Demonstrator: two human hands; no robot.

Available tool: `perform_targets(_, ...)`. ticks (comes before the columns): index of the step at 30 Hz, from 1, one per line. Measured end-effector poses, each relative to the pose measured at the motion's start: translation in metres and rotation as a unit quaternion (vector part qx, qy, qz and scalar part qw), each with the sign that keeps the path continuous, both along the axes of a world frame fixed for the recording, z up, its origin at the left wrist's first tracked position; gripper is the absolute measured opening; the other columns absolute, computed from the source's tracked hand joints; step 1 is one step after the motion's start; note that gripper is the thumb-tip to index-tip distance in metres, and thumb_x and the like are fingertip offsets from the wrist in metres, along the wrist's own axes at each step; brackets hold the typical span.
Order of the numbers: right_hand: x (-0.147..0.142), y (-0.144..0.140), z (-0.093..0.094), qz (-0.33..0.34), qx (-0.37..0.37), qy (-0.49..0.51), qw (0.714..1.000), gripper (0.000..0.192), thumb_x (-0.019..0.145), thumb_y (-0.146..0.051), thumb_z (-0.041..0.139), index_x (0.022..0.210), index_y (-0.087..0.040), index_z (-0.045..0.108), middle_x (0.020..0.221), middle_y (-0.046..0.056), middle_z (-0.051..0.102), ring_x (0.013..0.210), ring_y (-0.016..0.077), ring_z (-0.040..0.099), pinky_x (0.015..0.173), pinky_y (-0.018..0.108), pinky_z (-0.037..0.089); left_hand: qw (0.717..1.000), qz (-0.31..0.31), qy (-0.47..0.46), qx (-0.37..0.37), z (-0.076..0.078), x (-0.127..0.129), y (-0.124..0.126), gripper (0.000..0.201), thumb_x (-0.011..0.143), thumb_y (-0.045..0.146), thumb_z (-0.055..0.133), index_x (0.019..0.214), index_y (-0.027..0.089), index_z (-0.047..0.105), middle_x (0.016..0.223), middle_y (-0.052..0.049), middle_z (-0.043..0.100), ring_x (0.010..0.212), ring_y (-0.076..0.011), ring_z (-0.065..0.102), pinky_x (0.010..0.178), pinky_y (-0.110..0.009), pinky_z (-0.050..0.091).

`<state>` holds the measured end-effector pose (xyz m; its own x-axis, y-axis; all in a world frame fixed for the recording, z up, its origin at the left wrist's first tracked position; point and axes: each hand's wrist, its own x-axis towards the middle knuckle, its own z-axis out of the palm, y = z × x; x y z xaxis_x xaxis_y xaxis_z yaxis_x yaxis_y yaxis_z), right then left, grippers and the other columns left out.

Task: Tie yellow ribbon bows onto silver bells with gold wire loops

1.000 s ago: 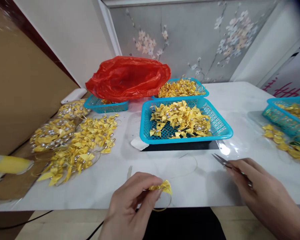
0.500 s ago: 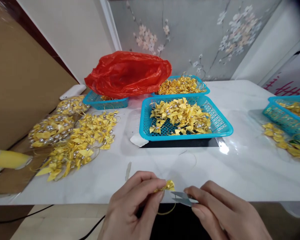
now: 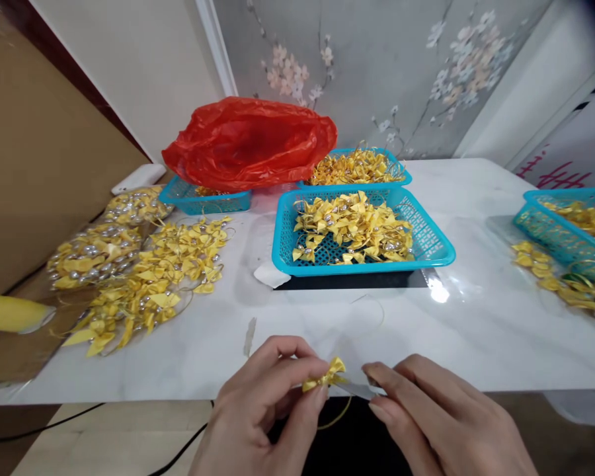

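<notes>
At the table's near edge my left hand [image 3: 262, 413] pinches a small yellow ribbon bow [image 3: 326, 375] with a thin gold loop hanging under it. My right hand [image 3: 441, 420] holds small metal scissors [image 3: 356, 389], their blades touching the bow from the right. Whether the blades are apart or closed cannot be made out. Both hands meet just over the white table [image 3: 476, 330] edge.
A blue basket [image 3: 439, 248] of yellow bows stands behind the hands, another basket [image 3: 401, 175] and a red plastic bag [image 3: 248, 142] beyond it. Loose bows [image 3: 153, 284] lie in a heap at left. A further blue basket [image 3: 550, 235] with bows sits at the right edge.
My right hand came in from the right with the scissors and now has them against the bow. My left hand has kept hold of the bow.
</notes>
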<state>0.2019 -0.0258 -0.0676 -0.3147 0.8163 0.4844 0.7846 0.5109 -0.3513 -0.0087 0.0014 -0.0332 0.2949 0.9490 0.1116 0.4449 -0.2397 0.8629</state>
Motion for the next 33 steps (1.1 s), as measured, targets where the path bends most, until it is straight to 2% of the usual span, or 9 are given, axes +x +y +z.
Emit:
perform_targets(9, -0.0029, -0.0007, -0.0017, 0.007, 0.005, 0.012, 1.0, 0.021, 0.099, -0.029, 0.049, 0.112, -0.018, 0.062, 0.072, 0.002, 0.062, 0.053, 0.0138, 0.061, 0.046, 0.023, 0.05, 0.994, -0.007, -0.067, -0.09, -0.0008, -0.0003, -0.0017, 0.018, 0.089, 0.018, 0.061, 0.092, 0.031, 0.073, 0.096, -0.001, 0.064, 0.085, -0.0147, 0.069, 0.066, -0.014, 0.056)
perform_targets(15, -0.0031, -0.0002, -0.0034, 0.027, -0.039, 0.06, 0.997, 0.019, 0.098, -0.023, 0.05, 0.113, -0.019, 0.062, 0.074, 0.002, 0.062, 0.056, 0.0133, 0.061, 0.047, 0.021, 0.05, 0.98, -0.002, -0.128, -0.152, -0.0044, -0.0007, -0.0016, 0.022, 0.089, 0.021, 0.063, 0.101, 0.034, 0.075, 0.101, 0.0, 0.063, 0.08, -0.0125, 0.066, 0.068, -0.016, 0.056)
perform_targets(27, -0.0071, 0.0009, -0.0046, 0.041, -0.098, 0.139, 0.985, 0.014, 0.098, -0.02, 0.049, 0.103, -0.022, 0.062, 0.071, 0.0, 0.058, 0.054, 0.0123, 0.057, 0.047, 0.021, 0.048, 0.977, -0.004, -0.151, -0.153, -0.0034, -0.0006, -0.0024, 0.024, 0.088, 0.018, 0.064, 0.099, 0.036, 0.075, 0.1, 0.001, 0.064, 0.08, -0.0122, 0.066, 0.068, -0.016, 0.055)
perform_targets(33, -0.0019, 0.0042, 0.0005, 0.022, -0.103, 0.171, 0.98, 0.018, 0.098, -0.02, 0.048, 0.109, -0.02, 0.063, 0.076, 0.001, 0.06, 0.058, 0.0109, 0.06, 0.05, 0.018, 0.05, 0.979, 0.012, -0.138, -0.149, -0.0011, 0.0023, 0.002, 0.015, 0.087, 0.02, 0.065, 0.092, 0.029, 0.074, 0.1, -0.001, 0.064, 0.078, -0.0133, 0.066, 0.067, -0.017, 0.056)
